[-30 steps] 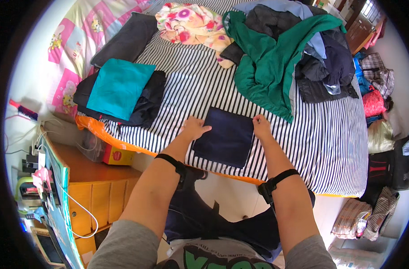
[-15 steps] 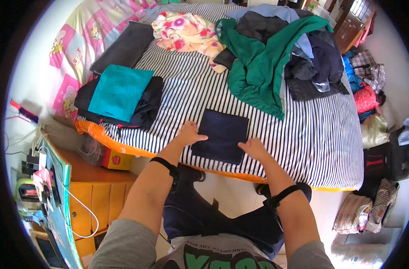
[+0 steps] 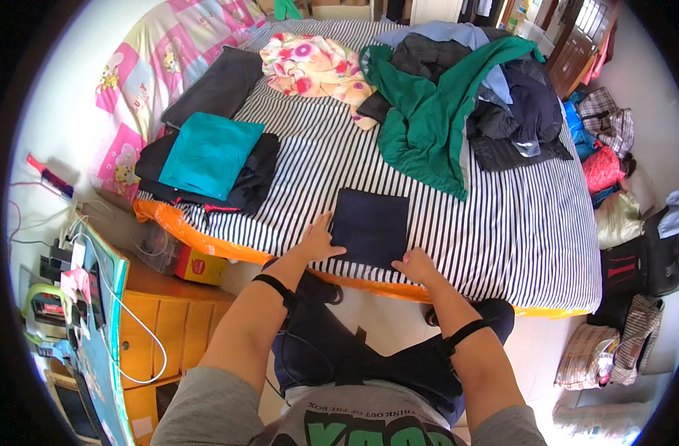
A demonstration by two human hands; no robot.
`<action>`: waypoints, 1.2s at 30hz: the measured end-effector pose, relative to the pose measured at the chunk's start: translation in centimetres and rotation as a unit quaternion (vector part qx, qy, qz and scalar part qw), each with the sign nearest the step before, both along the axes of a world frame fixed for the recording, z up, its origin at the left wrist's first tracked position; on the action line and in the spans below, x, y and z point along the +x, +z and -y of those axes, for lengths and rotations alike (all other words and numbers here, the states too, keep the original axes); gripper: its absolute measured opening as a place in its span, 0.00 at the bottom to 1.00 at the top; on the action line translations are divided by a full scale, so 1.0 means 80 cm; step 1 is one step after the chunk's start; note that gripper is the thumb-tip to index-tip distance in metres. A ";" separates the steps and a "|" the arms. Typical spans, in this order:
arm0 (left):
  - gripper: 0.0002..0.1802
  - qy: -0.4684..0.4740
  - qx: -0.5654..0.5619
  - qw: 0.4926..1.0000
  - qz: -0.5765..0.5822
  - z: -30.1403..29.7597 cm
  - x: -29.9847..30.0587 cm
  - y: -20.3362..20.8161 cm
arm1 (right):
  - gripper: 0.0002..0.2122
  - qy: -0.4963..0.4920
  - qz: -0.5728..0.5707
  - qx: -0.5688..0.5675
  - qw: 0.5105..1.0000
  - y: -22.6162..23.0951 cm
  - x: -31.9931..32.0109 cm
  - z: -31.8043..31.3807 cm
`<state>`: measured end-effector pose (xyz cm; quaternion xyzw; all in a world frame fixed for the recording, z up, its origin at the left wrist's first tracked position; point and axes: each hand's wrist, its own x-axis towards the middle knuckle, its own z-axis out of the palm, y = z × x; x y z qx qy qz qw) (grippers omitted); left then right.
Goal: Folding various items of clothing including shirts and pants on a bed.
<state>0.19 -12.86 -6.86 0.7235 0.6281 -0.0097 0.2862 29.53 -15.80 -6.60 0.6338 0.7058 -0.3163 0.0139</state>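
Observation:
A navy garment (image 3: 371, 224), folded into a flat, neat square, lies near the front edge of the striped bed (image 3: 310, 167). My left hand (image 3: 321, 241) rests at its left side, fingers stretched out on the sheet and the thumb touching the lower left edge. At the lower right corner, my right hand (image 3: 415, 264) has its fingers curled in and pinches the cloth there with the thumb. To the left, a folded teal garment (image 3: 211, 154) lies on top of black folded clothes (image 3: 261, 175).
Farther back are a dark grey folded cloth (image 3: 214, 85), a floral blanket (image 3: 310, 63), a spread green garment (image 3: 425, 111) and a heap of dark clothes (image 3: 529, 104). A wooden drawer cabinet (image 3: 161, 327) stands at the left. Bags (image 3: 589, 353) sit on the floor at the right.
My right hand has slid down from the garment's right edge to its lower right corner. My left hand has moved slightly down along the left edge. The view has shifted a little.

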 end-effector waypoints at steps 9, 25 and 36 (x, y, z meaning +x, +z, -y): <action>0.41 0.028 0.004 0.999 0.017 -0.005 0.000 -0.016 | 0.21 -0.002 -0.044 -0.046 0.998 -0.012 0.011 -0.006; 0.30 0.109 0.127 0.983 -0.073 -0.054 0.058 0.037 | 0.19 -0.052 -0.044 -0.007 0.998 -0.014 0.002 -0.003; 0.43 -0.034 0.122 0.968 -0.218 -0.050 0.082 0.007 | 0.16 -0.059 -0.084 -0.032 0.994 -0.022 0.010 -0.006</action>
